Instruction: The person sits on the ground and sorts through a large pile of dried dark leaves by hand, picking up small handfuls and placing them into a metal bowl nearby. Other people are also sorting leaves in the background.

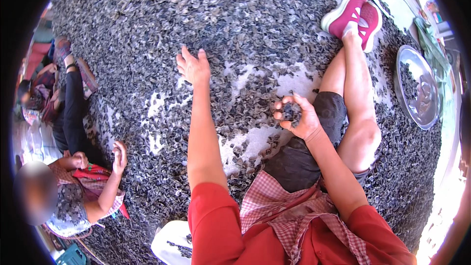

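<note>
A wide layer of dark, curled dried pieces (pixel 147 14), which look like wood ear fungus, covers the ground before me. Patches of a white sheet (pixel 300 81) show through where the layer thins. My left hand (pixel 194 68) reaches out over the pieces with its fingers apart and nothing visible in it; whether it touches them I cannot tell. Close to my dark shorts, my right hand (pixel 300 117) curls its fingers around a small clump of dark dried pieces (pixel 290 113).
My crossed legs (pixel 355 117), in pink shoes, stretch across the layer. At the right stands a metal basin (pixel 419 106) with dark pieces inside. A white plastic object (pixel 167 241) lies by my left side. One person (pixel 70 198) sits at left, another (pixel 36 99) farther off.
</note>
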Demonstrator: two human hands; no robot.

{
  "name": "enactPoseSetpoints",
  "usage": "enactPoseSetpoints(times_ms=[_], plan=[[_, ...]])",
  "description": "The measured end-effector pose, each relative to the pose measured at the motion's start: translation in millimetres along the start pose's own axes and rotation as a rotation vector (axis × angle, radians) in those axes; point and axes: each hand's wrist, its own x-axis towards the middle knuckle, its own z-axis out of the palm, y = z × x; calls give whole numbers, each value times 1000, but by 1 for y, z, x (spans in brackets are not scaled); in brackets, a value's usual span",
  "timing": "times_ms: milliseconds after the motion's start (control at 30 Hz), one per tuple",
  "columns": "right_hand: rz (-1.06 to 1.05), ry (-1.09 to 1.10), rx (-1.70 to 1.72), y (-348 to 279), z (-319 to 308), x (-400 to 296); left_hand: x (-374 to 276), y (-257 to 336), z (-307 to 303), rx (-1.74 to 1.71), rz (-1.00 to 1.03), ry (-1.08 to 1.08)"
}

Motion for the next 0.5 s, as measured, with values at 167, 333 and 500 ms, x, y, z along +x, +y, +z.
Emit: enactPoseSetpoints(times_ms=[167, 333, 500], plan=[[-41, -30, 18, 0, 0, 0, -21, -16, 25, 311, -42, -260], [-141, 67, -74, -4, -1, -1, -143, -25, -18, 307, 418, -277], [-131, 25, 96, -7, -5, 3, -210, -53, -71, 359, 564, -498]])
